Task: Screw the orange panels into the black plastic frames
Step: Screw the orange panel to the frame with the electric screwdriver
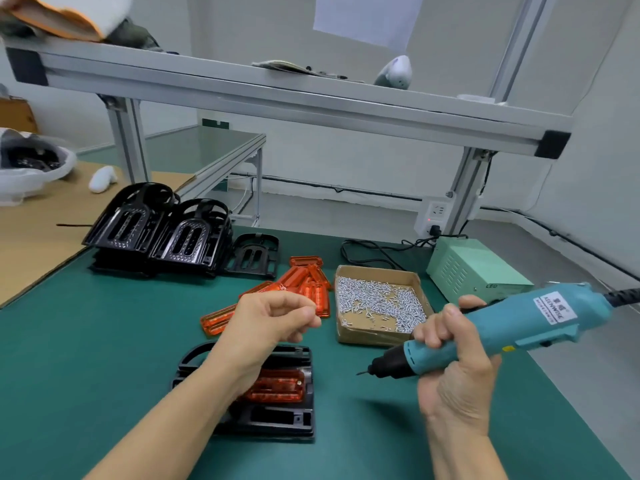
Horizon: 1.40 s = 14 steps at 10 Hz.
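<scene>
Work looked to be in its early part. One black frame [277, 415] lay flat on the green tabletop [104, 341] near the person, with an orange panel [277, 386] seated in its middle opening; a small bright spot near the panel's right end may have been a screw, though that could not be told for sure. Judging by this, at most one fastening was in and the rest of that panel remained to be screwed. Behind it, a loose heap of orange panels [304, 285] waited on the tabletop, and farther back to the left stood stacks of black frames [159, 230], one more lying flat beside them. So many pairs seemed yet to be joined.

The left hand [273, 323] hovered above the near frame, forearm crossing over its left part, fingers curled with thumb and forefinger drawn together as if pinching a screw; nothing so small could be made out between them. The right hand [450, 351] was clenched around a blue electric screwdriver [491, 330], held off to the right of the frame, its bit pointing left and slightly down, well clear of the panel. A cardboard box of screws [379, 303] sat just beyond, between the two hands.
</scene>
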Motion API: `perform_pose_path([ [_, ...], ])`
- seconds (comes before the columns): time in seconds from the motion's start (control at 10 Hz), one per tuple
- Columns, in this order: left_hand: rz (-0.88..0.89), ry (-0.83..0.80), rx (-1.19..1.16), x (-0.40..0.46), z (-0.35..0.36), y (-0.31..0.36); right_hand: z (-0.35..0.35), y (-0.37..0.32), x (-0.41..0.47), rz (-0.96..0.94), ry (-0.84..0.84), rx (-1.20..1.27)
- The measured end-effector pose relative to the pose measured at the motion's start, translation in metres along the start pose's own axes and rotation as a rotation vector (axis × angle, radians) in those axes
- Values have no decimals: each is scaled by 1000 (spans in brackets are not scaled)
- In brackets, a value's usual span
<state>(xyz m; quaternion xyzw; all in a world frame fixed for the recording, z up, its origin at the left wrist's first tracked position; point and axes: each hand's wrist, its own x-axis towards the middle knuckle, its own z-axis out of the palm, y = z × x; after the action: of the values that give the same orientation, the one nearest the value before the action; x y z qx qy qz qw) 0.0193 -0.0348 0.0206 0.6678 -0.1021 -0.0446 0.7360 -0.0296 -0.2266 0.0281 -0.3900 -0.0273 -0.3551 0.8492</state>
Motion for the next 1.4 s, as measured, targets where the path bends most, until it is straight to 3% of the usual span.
perform_pose_path([
  [0.4, 14, -49, -216, -43, -26, -6, 69, -6, -15, 44, -169, 261],
  [1.4, 50, -71, -269, -48, -32, -13, 88, 2, -26, 58, -213, 250],
])
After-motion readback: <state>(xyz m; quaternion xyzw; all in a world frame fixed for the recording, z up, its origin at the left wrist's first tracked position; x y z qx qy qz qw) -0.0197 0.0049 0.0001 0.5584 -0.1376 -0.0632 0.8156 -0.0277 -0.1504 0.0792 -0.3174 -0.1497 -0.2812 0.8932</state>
